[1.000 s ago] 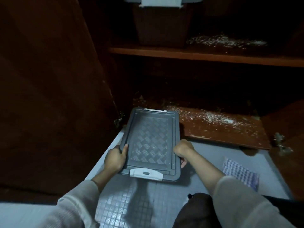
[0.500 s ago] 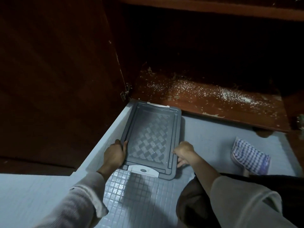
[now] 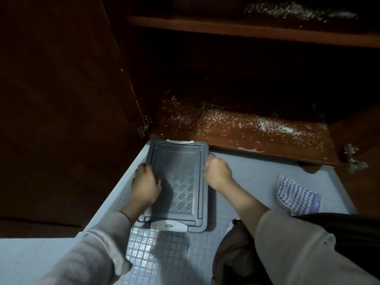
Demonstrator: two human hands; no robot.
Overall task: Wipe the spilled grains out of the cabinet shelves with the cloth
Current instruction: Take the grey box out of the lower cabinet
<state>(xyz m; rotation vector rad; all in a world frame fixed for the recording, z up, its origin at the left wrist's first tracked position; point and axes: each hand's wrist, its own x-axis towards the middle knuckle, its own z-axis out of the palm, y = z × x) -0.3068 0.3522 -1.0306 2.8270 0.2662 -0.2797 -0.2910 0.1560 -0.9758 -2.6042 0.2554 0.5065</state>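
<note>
Rightward, floor (image 3: 246, 182) between box (image 3: 176, 182) and cloth (image 3: 296, 196)

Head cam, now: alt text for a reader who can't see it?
Left hand and right hand grip the sides of a grey lidded box on the tiled floor before an open wooden cabinet. Spilled grains dot the lower shelf and upper shelf; a blue-checked cloth lies untouched on the floor, right of the box.

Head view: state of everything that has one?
box, lid on, standing on floor
left hand, grips box's left edge
right hand, grips box's right edge
cloth, folded on floor, untouched
lower shelf, strewn with grains
upper shelf, grains too
cabinet door, open
</note>
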